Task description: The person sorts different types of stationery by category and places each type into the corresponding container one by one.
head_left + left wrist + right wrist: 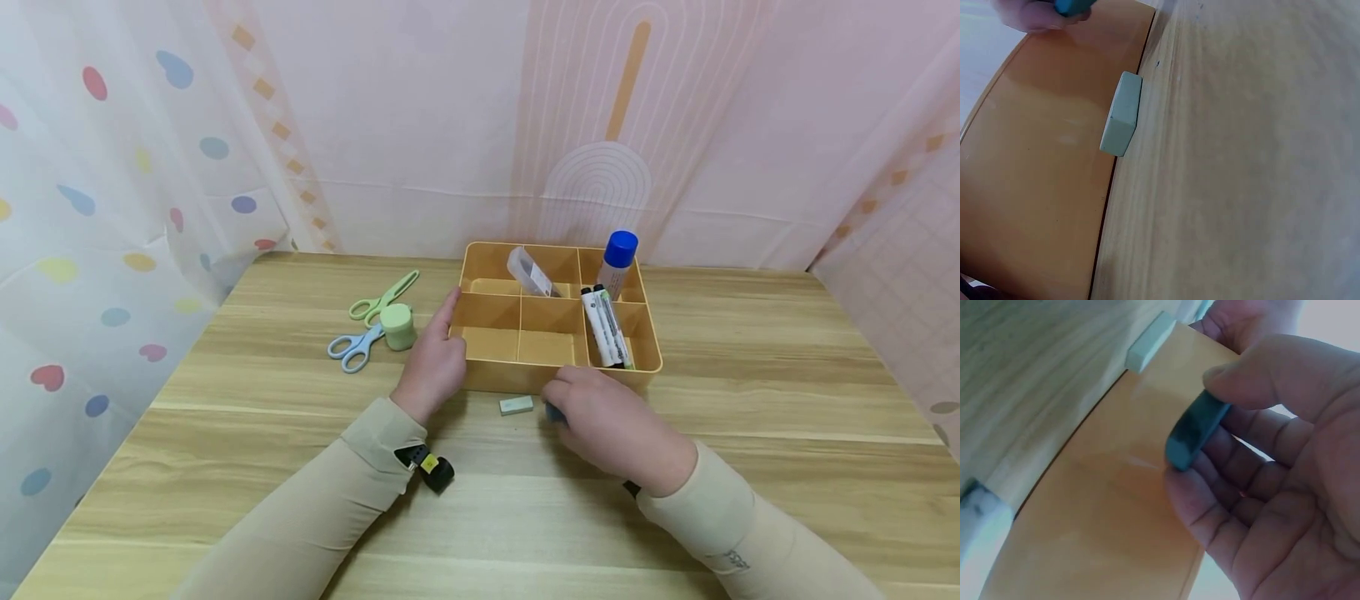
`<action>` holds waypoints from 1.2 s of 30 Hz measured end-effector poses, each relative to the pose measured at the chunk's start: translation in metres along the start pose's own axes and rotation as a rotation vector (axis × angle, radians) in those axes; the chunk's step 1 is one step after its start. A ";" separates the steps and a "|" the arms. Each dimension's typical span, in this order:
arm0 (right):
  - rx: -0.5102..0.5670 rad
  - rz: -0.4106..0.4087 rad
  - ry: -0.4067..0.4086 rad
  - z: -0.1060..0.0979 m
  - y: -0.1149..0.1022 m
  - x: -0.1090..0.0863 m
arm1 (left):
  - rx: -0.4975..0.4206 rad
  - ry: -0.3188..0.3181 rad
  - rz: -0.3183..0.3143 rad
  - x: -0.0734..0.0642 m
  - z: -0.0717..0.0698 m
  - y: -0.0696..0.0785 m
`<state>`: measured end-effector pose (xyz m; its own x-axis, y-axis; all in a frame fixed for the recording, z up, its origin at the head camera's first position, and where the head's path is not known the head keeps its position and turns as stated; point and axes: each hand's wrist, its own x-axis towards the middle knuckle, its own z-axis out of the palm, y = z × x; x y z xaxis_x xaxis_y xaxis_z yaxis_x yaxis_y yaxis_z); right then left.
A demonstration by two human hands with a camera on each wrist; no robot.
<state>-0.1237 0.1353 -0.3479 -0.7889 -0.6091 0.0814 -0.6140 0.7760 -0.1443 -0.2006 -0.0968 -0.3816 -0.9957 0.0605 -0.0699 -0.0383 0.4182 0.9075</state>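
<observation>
My right hand point(607, 421) pinches a small dark teal eraser point(1194, 434) between thumb and fingertips, in front of the orange divided organizer point(510, 377). My left hand point(432, 367) rests against the organizer's left side, its index finger lying straight along the rim. A pale green eraser point(516, 406) lies on the table near the front wall, between the two hands; in the left wrist view this pale eraser point(1124, 109) sits beside the wall's bottom edge. Two black-and-white markers point(609, 329) lean in the organizer's front right compartment.
A blue-capped glue stick point(618, 258) stands in the back right compartment, and a clear plastic case point(531, 273) leans in the back middle one. Left of the organizer lie green scissors point(386, 296), blue scissors point(356, 344) and a light green jar point(397, 325). Curtains hang behind the table.
</observation>
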 end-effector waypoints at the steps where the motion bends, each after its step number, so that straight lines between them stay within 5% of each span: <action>1: 0.001 -0.011 0.020 -0.001 0.000 -0.001 | 0.002 0.001 0.000 0.000 0.000 0.000; 17: 0.104 -0.027 0.213 -0.017 0.008 0.005 | 0.015 0.006 0.000 0.001 0.000 0.000; 36: 0.157 0.055 0.221 -0.018 0.015 0.018 | -0.001 0.003 0.002 0.001 0.000 0.000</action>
<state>-0.1477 0.1395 -0.3308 -0.8180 -0.5026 0.2798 -0.5721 0.7615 -0.3046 -0.2011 -0.0966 -0.3817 -0.9960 0.0584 -0.0669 -0.0365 0.4174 0.9080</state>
